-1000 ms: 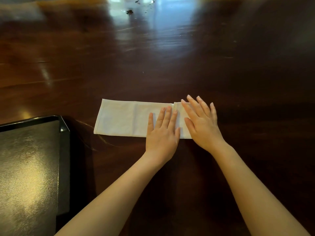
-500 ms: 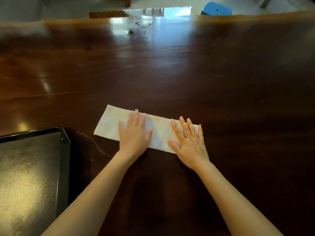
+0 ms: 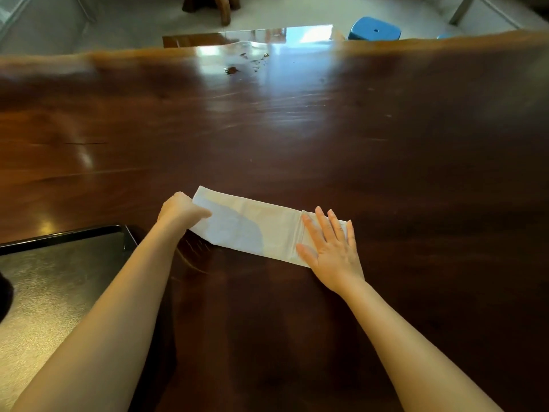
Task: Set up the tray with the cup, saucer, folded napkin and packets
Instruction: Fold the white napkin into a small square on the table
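Most of the view is filled by a dark, glossy wooden table (image 3: 297,129), on which window light is reflected near its far edge. All places below are given relative to the napkin. Beyond the table's far edge, well apart from the napkin, a pale floor (image 3: 133,22) is seen, with a blue stool (image 3: 375,28) standing on it.

A black tray (image 3: 68,237) is set on the table to the left of the napkin and nearer the person; only its far right corner and part of its speckled floor are shown. Nothing of the tray is touched by the napkin. A dark blurred shape at the tray's left edge cannot be identified.

The napkin (image 3: 279,224), a white cloth folded into a long strip, is laid on the table with its long axis running slightly downward from left to right. A fold line is seen close to its right end, and part of its left half is shaded.

The left hand (image 3: 181,209) is closed on the napkin's left end, which is pinched between thumb and fingers and appears slightly raised off the wood. The right hand (image 3: 329,245) is held open and flat, fingers spread, and is pressed onto the napkin's right end across the fold line.
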